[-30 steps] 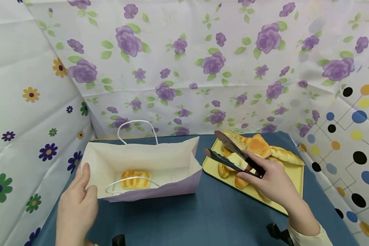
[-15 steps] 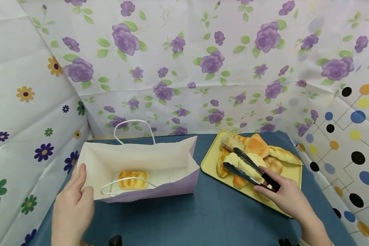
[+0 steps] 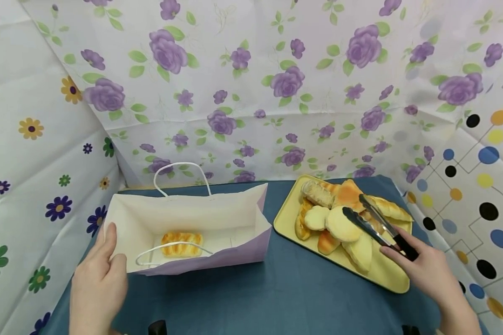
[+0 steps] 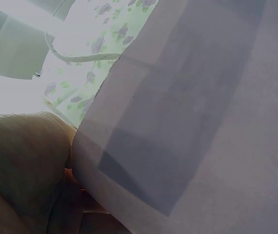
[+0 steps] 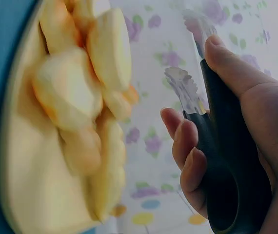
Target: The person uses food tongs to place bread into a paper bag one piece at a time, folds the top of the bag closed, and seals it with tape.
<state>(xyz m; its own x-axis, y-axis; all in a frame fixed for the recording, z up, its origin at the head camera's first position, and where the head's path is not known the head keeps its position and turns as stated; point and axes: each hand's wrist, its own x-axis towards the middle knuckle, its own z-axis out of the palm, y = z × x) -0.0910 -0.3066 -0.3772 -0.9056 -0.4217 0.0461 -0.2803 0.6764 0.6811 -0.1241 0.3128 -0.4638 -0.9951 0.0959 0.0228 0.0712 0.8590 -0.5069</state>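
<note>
- bag (image 3: 243, 253), mouth open, left half of the head view; the left wrist view shows only part of its wall.
- tray (image 3: 387, 277), right of centre, blurred in the right wrist view.
- left hand (image 3: 98, 279), lower left, pinching the bag's side; some fingers hidden.
- right hand (image 3: 429, 270), lower right, gripping the tongs (image 5: 224, 122), tips spread and empty; choosing bread seems the step in hand, and the next move likely calls for lowering and squeezing them.
- breads (image 3: 343, 225), heaped on the tray, some partly covered.
- loaf (image 3: 180, 251), inside the bag, crossed by a handle.
</note>
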